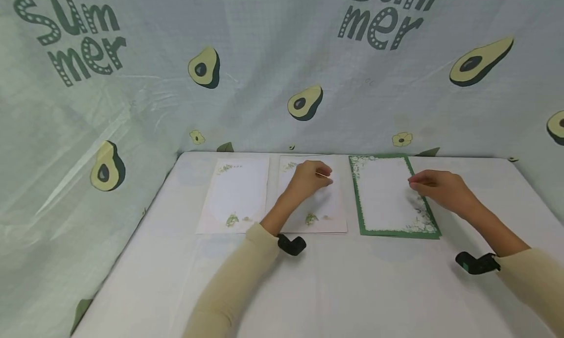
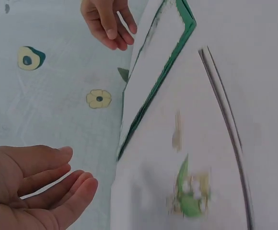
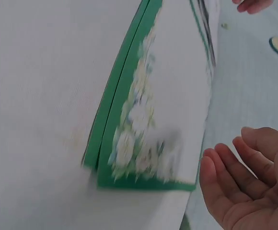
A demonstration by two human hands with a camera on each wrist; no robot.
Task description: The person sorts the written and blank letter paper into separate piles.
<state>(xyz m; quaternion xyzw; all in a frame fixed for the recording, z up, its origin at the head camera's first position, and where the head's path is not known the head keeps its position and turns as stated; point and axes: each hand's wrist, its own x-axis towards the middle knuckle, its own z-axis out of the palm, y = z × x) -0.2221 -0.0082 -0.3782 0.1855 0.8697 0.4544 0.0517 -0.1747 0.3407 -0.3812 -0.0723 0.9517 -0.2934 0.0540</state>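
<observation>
Near the surface's point(image 1: 361, 284) far edge, pale sheets point(image 1: 238, 193), green-bordered sheets point(image 1: 385, 201) lie apart, likely against mixing; left grip point(image 1: 307, 179), right grip point(image 1: 441, 187) relaxed, empty.

Three sets of paper lie flat in a row along the far edge of the bench point(image 1: 352, 289). Nearest its far left corner is a pale sheet point(image 1: 238, 196), white with a pinkish near border and small green sprigs at its upper left and lower middle. Just beside it, a matching pale stack point(image 1: 325, 208) shows a second edge slightly out of line. Farther right, a green-bordered stack point(image 1: 383, 196), turned slightly, carries white flowers and leaves, its layers unevenly squared.
</observation>
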